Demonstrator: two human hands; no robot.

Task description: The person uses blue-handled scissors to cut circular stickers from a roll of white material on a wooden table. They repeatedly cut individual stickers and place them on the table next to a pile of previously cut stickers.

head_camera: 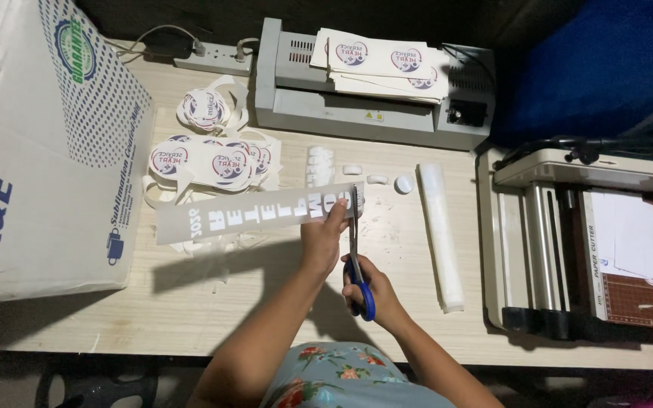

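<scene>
The left hand (pixel 325 230) pinches the right end of a long grey strip of lettering (pixel 255 213), fingers closed on its lower edge, and holds it level above the bench (pixel 281 310). The right hand (pixel 376 291) is clamped around the blue handles of a pair of scissors (pixel 355 257), whose blades point up and away from the person and meet the strip's right end just beside the left hand's fingertips; whether the blades stand open or shut cannot be told.

Taking the strip as the mark: just behind its left half lies a heap of round printed stickers (pixel 213 160) with curls of trimmed backing. Behind its right end sit a few small white cut-out pieces (pixel 376 178). Further back stands a grey laminator (pixel 364 94) with a stack of printed sheets (pixel 379 64) on top, and a power strip (pixel 209 54) to that machine's left. To the strip's left a large white cardboard box (pixel 39 151) leans on the bench. To its right lies a clear rolled sleeve (pixel 441 234), and beyond that a paper cutter (pixel 591 242) holding white sheets
</scene>
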